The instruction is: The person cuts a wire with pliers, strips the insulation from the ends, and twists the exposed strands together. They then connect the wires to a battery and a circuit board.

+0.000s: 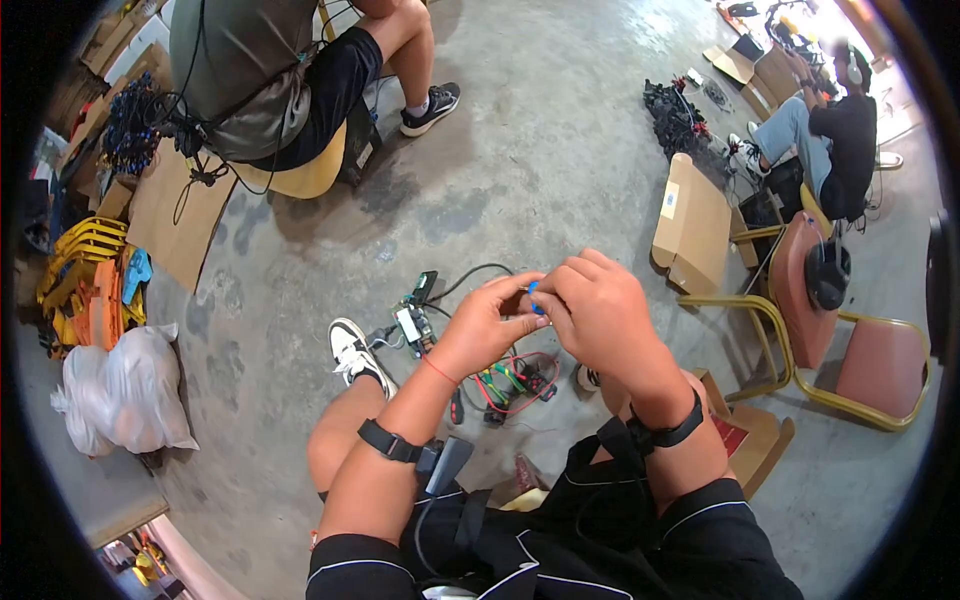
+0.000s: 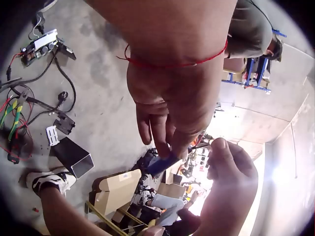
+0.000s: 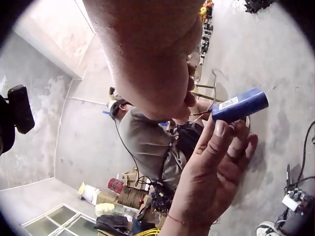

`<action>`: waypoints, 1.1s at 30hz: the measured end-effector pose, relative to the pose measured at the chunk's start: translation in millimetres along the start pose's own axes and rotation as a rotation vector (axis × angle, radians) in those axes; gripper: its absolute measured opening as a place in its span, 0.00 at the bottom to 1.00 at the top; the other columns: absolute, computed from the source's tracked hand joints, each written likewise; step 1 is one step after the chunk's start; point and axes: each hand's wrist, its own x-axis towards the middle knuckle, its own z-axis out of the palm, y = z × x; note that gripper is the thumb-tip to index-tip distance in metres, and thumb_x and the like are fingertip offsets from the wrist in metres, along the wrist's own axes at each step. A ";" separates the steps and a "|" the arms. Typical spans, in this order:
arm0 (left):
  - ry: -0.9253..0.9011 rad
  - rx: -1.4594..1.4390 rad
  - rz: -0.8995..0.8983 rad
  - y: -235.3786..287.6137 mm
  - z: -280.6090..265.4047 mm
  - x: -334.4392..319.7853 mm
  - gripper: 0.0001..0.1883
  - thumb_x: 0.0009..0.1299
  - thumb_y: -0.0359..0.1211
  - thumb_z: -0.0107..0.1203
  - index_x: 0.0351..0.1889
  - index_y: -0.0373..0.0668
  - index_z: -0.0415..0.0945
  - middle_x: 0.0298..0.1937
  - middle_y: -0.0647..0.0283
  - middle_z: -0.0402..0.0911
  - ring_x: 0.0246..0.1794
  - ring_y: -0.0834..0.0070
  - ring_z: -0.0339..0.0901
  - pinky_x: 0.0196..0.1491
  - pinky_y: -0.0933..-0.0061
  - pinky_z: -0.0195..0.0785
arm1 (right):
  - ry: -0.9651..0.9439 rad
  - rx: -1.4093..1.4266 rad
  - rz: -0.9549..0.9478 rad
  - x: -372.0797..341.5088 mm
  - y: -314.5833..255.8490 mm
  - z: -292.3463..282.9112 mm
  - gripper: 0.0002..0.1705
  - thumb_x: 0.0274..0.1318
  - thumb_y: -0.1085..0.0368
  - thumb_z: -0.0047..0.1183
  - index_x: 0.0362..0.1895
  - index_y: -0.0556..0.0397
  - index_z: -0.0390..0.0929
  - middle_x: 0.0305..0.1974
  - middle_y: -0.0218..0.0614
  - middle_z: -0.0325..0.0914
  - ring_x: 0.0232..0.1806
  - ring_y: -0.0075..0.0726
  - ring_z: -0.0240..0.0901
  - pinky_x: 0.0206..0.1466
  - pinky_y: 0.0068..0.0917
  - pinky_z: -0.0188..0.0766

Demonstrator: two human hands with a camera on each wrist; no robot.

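A blue cylinder (image 1: pixel 536 298) (image 2: pixel 162 164) (image 3: pixel 240 105) with a white label and thin wires at one end is gripped between the thumb and fingers of my left hand (image 1: pixel 490 318) (image 2: pixel 172 113) (image 3: pixel 209 169). Beside it, my right hand (image 1: pixel 600 305) (image 2: pixel 229 172) (image 3: pixel 162 83) pinches a thin dark wire (image 2: pixel 201 146) (image 3: pixel 201 114) near the cylinder's end. Both hands are held close together above the floor. In the head view, fingers hide much of the cylinder.
On the floor lie a circuit board (image 1: pixel 415 325), cables and clips (image 1: pixel 510 380), and a black rectangular tube (image 2: pixel 73 156). A seated person (image 1: pixel 270 90) is at upper left, another (image 1: pixel 840 140) at upper right. Chairs (image 1: pixel 805 290) and a cardboard box (image 1: pixel 692 220) stand right.
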 end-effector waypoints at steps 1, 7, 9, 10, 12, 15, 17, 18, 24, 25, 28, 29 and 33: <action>0.118 0.278 0.150 5.6 1.7 -1.9 0.26 0.65 0.28 0.70 0.61 0.37 0.75 0.42 0.66 0.76 0.43 0.78 0.75 0.47 0.75 0.72 | -0.014 -0.004 0.002 -0.1 0.0 -0.5 0.04 0.50 0.66 0.63 0.29 0.52 0.82 0.27 0.37 0.78 0.34 0.47 0.75 0.38 0.41 0.73; 0.295 0.655 0.389 10.3 4.0 -0.8 0.21 0.58 0.31 0.73 0.37 0.41 0.67 0.44 0.58 0.79 0.48 0.64 0.78 0.54 0.66 0.73 | 0.030 0.081 0.128 -1.8 2.6 -3.8 0.04 0.51 0.67 0.64 0.28 0.52 0.82 0.26 0.39 0.79 0.33 0.49 0.76 0.37 0.41 0.74; 0.284 0.574 0.365 8.3 6.5 -2.6 0.23 0.57 0.31 0.73 0.34 0.43 0.63 0.43 0.58 0.79 0.45 0.63 0.78 0.53 0.67 0.73 | 0.012 0.085 0.128 -2.5 2.1 -5.3 0.04 0.52 0.67 0.64 0.28 0.52 0.83 0.27 0.39 0.79 0.33 0.49 0.76 0.37 0.42 0.74; 0.256 0.563 0.321 7.7 7.4 -3.5 0.22 0.58 0.31 0.72 0.35 0.43 0.62 0.42 0.58 0.78 0.43 0.63 0.78 0.51 0.67 0.73 | -0.003 0.089 0.124 -2.4 1.9 -5.7 0.04 0.52 0.66 0.64 0.29 0.52 0.83 0.27 0.39 0.80 0.34 0.49 0.77 0.37 0.42 0.74; 0.228 0.551 0.273 8.6 9.1 -5.0 0.22 0.59 0.31 0.70 0.35 0.43 0.62 0.42 0.57 0.78 0.41 0.63 0.78 0.50 0.68 0.74 | -0.019 0.097 0.126 -3.4 2.2 -6.2 0.04 0.52 0.66 0.64 0.29 0.52 0.83 0.27 0.40 0.80 0.34 0.49 0.77 0.37 0.43 0.74; 0.180 0.628 0.082 10.1 12.5 -4.8 0.20 0.61 0.30 0.68 0.37 0.42 0.62 0.42 0.59 0.78 0.39 0.65 0.78 0.48 0.70 0.74 | -0.027 0.101 0.152 -4.9 4.6 -5.7 0.04 0.52 0.67 0.64 0.29 0.53 0.83 0.27 0.40 0.80 0.34 0.49 0.77 0.37 0.42 0.74; 0.162 0.356 0.191 0.5 14.3 -3.8 0.20 0.63 0.29 0.65 0.48 0.38 0.68 0.47 0.61 0.77 0.44 0.69 0.76 0.51 0.72 0.72 | -0.017 0.096 0.181 -4.3 5.4 -7.1 0.04 0.52 0.68 0.64 0.29 0.54 0.83 0.26 0.40 0.80 0.33 0.49 0.77 0.37 0.41 0.73; 0.157 0.357 0.191 -1.4 12.8 -2.4 0.20 0.63 0.29 0.65 0.48 0.38 0.68 0.47 0.61 0.77 0.44 0.69 0.76 0.51 0.72 0.72 | -0.058 0.093 0.239 -2.7 5.0 -9.3 0.05 0.53 0.65 0.63 0.30 0.53 0.83 0.27 0.42 0.80 0.36 0.51 0.78 0.39 0.43 0.74; -0.007 0.433 0.214 0.8 -0.9 -3.7 0.32 0.65 0.29 0.66 0.68 0.40 0.70 0.54 0.61 0.73 0.53 0.74 0.73 0.56 0.71 0.69 | -0.107 0.120 0.294 -0.4 12.2 -17.3 0.08 0.56 0.61 0.61 0.31 0.52 0.84 0.30 0.44 0.81 0.39 0.54 0.79 0.42 0.47 0.75; 0.004 0.500 0.258 4.1 -1.6 -4.7 0.28 0.64 0.30 0.67 0.63 0.40 0.73 0.53 0.61 0.74 0.52 0.72 0.74 0.55 0.71 0.69 | -0.128 0.136 0.295 -0.6 12.4 -18.8 0.08 0.56 0.61 0.61 0.30 0.52 0.84 0.30 0.43 0.82 0.39 0.54 0.79 0.42 0.47 0.75; 0.039 0.588 0.288 9.3 -5.8 -5.5 0.23 0.63 0.32 0.69 0.56 0.41 0.78 0.52 0.60 0.75 0.49 0.69 0.76 0.53 0.70 0.71 | -0.163 0.134 0.248 -3.0 13.2 -18.0 0.08 0.56 0.61 0.61 0.30 0.53 0.84 0.29 0.43 0.82 0.40 0.54 0.79 0.43 0.47 0.74; 0.063 0.607 0.274 9.6 -6.8 -5.7 0.21 0.63 0.32 0.70 0.53 0.41 0.79 0.51 0.60 0.76 0.48 0.67 0.77 0.52 0.69 0.72 | -0.164 0.136 0.249 -3.5 13.4 -18.1 0.08 0.56 0.61 0.61 0.30 0.53 0.84 0.29 0.43 0.82 0.40 0.54 0.79 0.43 0.47 0.74; 0.038 0.733 0.364 12.8 -10.3 -6.0 0.18 0.63 0.31 0.69 0.49 0.40 0.76 0.44 0.58 0.79 0.44 0.67 0.79 0.49 0.68 0.74 | -0.231 0.130 0.246 -5.1 13.5 -17.5 0.06 0.53 0.63 0.64 0.31 0.53 0.84 0.40 0.41 0.82 0.47 0.53 0.76 0.48 0.44 0.74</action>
